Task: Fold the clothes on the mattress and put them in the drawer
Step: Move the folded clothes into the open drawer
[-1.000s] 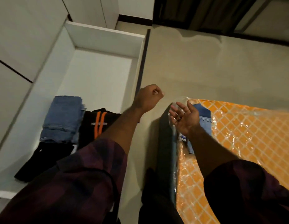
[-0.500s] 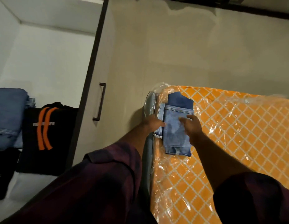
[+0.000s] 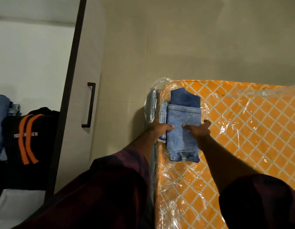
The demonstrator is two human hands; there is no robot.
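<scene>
— What is nearest the camera?
— The person's dark left sleeve [image 3: 102,187] and right sleeve [image 3: 259,200]. Both bare forearms reach forward over the left part of the mattress [image 3: 242,138], which is orange with a white lattice and wrapped in clear plastic.
— And the hands?
— The left hand [image 3: 160,128] sits at the mattress's left edge, with its fingers stretched flat onto the left side of the folded jeans [image 3: 184,116]. Its thumb is hidden, so whether it hooks under the bundle cannot be told. The right hand [image 3: 198,130] lies flat on top from the right, fingers straight and pointing toward the left hand, thumb spread out at the bundle's right edge. The two sets of fingertips are near each other but apart.
— Where are the jeans, then?
— They are under both hands, along the mattress's left edge near its far-left corner, and they extend past the hands toward that corner.
— Farther off?
— To the left, across a strip of floor [image 3: 193,38], is the open drawer [image 3: 32,63]. It holds a black garment with orange stripes [image 3: 28,138] and folded denim [image 3: 1,121]. A dark handle [image 3: 89,104] is on its front.
</scene>
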